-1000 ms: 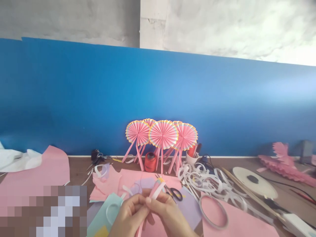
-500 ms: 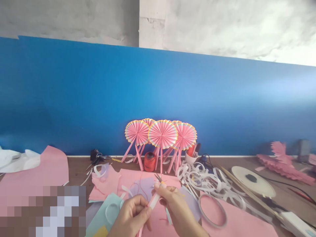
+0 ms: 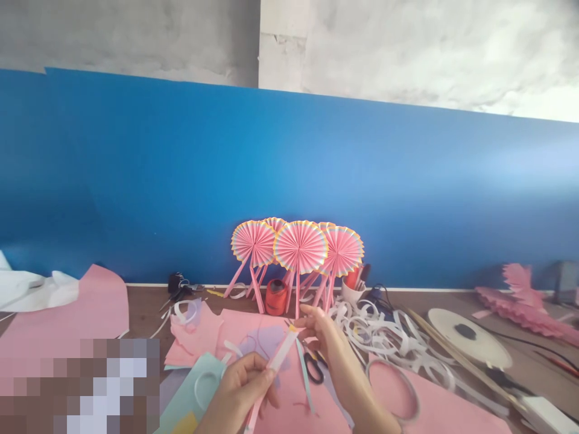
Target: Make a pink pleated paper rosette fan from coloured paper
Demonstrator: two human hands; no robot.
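Observation:
My left hand (image 3: 244,386) is closed on a narrow pale strip (image 3: 284,351), pinched between thumb and fingers. Its whitish upper end slants up to the right, and a pink length hangs below the hand. To the right, my right hand (image 3: 332,352) is raised with its fingers apart and nothing visible in them. Scissors with dark handles (image 3: 314,367) lie just under that hand, on the paper. A thin light-blue strip (image 3: 305,377) lies between the two hands. Pink paper sheets (image 3: 312,410) spread beneath both hands.
Pleated pink paper fans (image 3: 299,247) stand on pink legs at the back, around a red spool (image 3: 275,298). Curled white strips (image 3: 384,331) heap up on the right, by a tape ring (image 3: 392,390) and a pale round disc (image 3: 470,337). Light-blue paper (image 3: 181,398) lies left.
My right hand has let go of the strip's upper end and moved right and up, its fingers opening. The scissors' handles now show. My left hand keeps its hold.

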